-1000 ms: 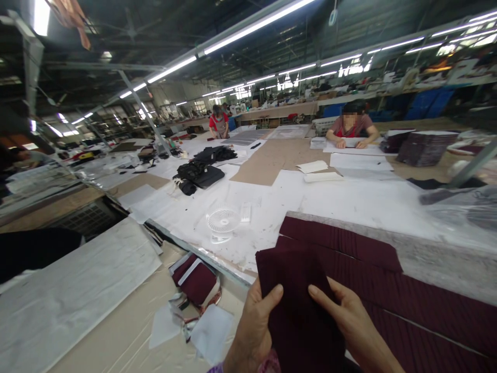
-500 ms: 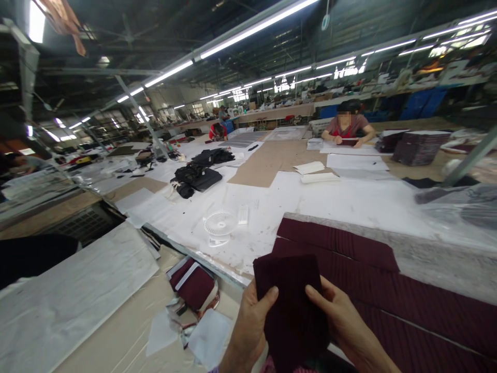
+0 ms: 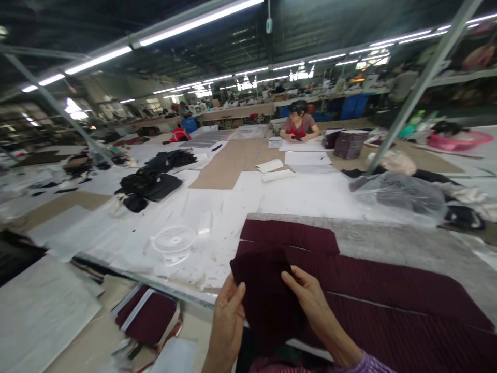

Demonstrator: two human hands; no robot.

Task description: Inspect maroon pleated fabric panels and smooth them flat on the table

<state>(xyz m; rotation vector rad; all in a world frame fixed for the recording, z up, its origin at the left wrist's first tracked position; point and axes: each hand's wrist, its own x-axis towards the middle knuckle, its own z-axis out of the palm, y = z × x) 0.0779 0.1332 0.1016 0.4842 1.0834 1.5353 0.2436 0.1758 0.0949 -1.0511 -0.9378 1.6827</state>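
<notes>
A dark maroon fabric piece point(image 3: 264, 295) is held up in front of me by both hands. My left hand point(image 3: 228, 316) grips its left edge, thumb on the front. Its right side is pinched by my right hand point(image 3: 306, 300), thumb across the cloth. Just beyond lie long maroon pleated fabric panels point(image 3: 373, 290) spread flat on a grey board point(image 3: 388, 243).
A small white fan point(image 3: 173, 241) lies on the white paper-covered table point(image 3: 272, 197). Black fabric piles point(image 3: 151, 181) sit at the left. More maroon pieces point(image 3: 145, 318) lie lower left. A seated person point(image 3: 298, 124) works at the far end beside dark stacks point(image 3: 349, 144). A slanted metal post point(image 3: 419, 88) rises right.
The view has swung to the right and the held maroon piece now sits lower and left of centre. Both hands keep their hold on it, with the piece gathered a little narrower.
</notes>
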